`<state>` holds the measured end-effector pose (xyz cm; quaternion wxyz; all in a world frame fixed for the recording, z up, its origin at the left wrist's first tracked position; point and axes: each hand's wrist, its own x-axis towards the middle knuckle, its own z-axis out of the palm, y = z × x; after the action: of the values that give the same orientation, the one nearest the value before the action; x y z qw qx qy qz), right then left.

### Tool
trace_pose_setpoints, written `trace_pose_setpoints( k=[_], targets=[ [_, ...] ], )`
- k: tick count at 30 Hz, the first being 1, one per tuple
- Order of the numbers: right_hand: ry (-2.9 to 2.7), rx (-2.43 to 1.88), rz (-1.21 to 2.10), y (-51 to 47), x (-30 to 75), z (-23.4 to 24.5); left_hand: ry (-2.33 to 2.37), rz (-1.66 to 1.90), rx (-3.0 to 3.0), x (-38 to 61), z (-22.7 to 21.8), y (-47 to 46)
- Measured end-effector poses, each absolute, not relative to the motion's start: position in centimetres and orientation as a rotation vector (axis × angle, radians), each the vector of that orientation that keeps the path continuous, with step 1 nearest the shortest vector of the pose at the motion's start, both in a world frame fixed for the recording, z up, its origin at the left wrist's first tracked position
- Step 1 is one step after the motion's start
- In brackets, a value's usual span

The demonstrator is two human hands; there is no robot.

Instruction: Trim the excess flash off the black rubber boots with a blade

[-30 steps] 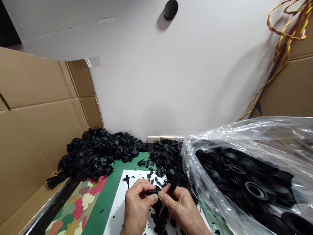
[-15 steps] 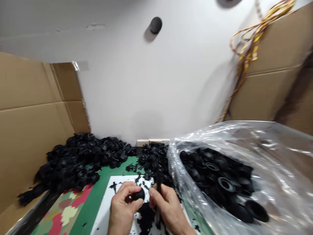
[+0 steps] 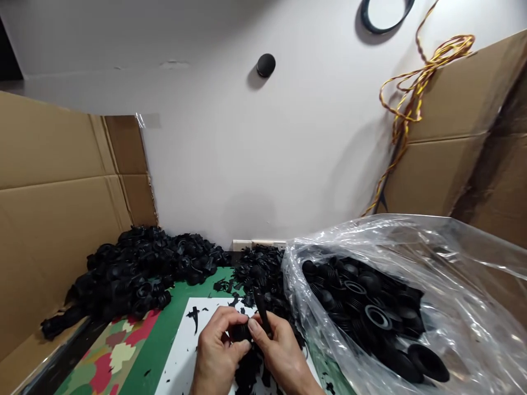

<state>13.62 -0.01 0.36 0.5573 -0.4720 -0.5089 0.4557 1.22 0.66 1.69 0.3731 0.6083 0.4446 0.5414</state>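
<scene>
Head cam, OP asking: what have the hands got down at the bottom edge?

Reply: Both are closed around stuff. The left hand (image 3: 216, 351) pinches a small rubber part (image 3: 240, 332) between thumb and fingers, right above the white sheet (image 3: 181, 356) on the worktop (image 3: 68, 356). The right hand (image 3: 282, 351) touches the same part with its thumb tip. It's also wrapped around a thin black tool (image 3: 261, 308) that pokes up past the knuckles. Can't tell what kind of tool, it's too dark.

OP: And all the black stuff lying around?

Reply: Loose black scraps (image 3: 247, 373) sit on the sheet under the hands. The sheet lies on a green mat (image 3: 164, 323), with a camo-pattern mat (image 3: 109, 359) to the left of it. On the far left there's a big pile of rubber parts (image 3: 135, 269) heaped against the left cardboard (image 3: 53, 208). A smaller heap of offcuts (image 3: 259, 266) is at the back by the wall. It's just beside a clear plastic bag (image 3: 432, 258) on the right, which is open at the top and full of round black pieces (image 3: 366, 307).

OP: Anything on the wall?

Reply: It's white, with a black knob (image 3: 265, 65) and a black ring (image 3: 382, 19) near the top edge. Twisted yellow-red wire (image 3: 415, 82) hangs down in front of the right cardboard (image 3: 453, 126).
</scene>
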Motion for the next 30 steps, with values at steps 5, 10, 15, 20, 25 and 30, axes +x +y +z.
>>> trace_pose_setpoints(
  k=[5,10,15,20,25,30],
  targets=[
    [-1.109,-1.231,0.884,-0.5,14.6,1.4,1.201,1.421,1.427,0.5,1.3,1.2],
    [-0.821,-1.606,0.037,-1.8,21.6,4.9,1.291,1.445,1.475,0.0,1.2,1.8],
    [-0.744,-2.035,-0.085,-1.5,27.5,5.3,1.275,1.273,1.857,1.4,1.3,0.9],
    [-0.794,-1.996,-0.112,-0.7,27.0,4.0,1.201,0.823,2.239,4.0,1.9,-0.4],
    [-0.909,-1.777,-0.167,-1.0,25.4,4.0,1.165,0.562,2.321,7.3,1.7,-0.6],
    [-0.934,-1.532,-0.04,-1.7,23.8,4.4,1.307,0.799,2.084,5.5,2.1,1.2]
  ],
)
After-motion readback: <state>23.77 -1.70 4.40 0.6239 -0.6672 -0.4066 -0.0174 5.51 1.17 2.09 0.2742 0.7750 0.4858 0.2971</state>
